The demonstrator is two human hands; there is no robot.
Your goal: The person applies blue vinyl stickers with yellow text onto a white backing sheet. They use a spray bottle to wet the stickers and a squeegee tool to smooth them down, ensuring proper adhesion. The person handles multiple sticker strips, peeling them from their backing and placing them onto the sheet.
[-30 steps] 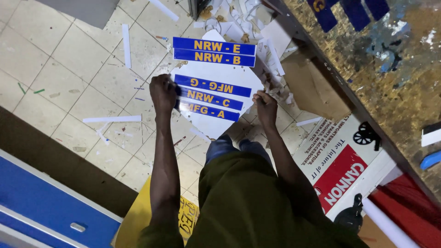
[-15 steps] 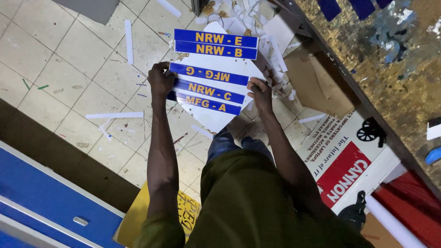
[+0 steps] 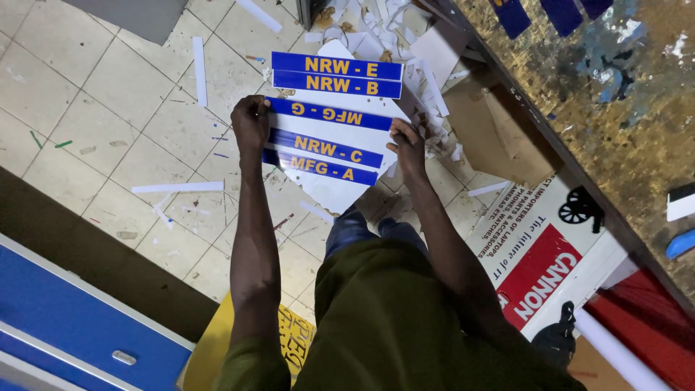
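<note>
- The blue sign strip [image 3: 329, 114] with yellow lettering is held level above the tiled floor [image 3: 94, 123], pinched at both short ends, one hand on each.
- The left hand [image 3: 250, 123] is closed on the strip's left end, fingers curled over its edge; the right hand [image 3: 407, 141] is clamped on the right end in the same way.
- Judged from its flat, unbent line between the hands, the strip looks stiff and light, probably thin board. Taking it by the two ends keeps it from flexing; a one-handed hold in the middle would likely tip it.
- Its face looks smooth, so it may slide against other strips.
- Just below it, two more blue strips [image 3: 322, 158] lie on a white board [image 3: 340, 190] on the floor, close together and partly under the left hand.
- Beyond the held strip, towards the far side of the floor, another pair of blue strips [image 3: 337, 74] lies side by side, touching.
- White offcuts [image 3: 177, 187] and paper scraps [image 3: 405, 29] are scattered over the tiles.
- At the right runs the edge of a paint-stained workbench [image 3: 615, 123], with a printed banner [image 3: 539, 253] lying below it.
</note>
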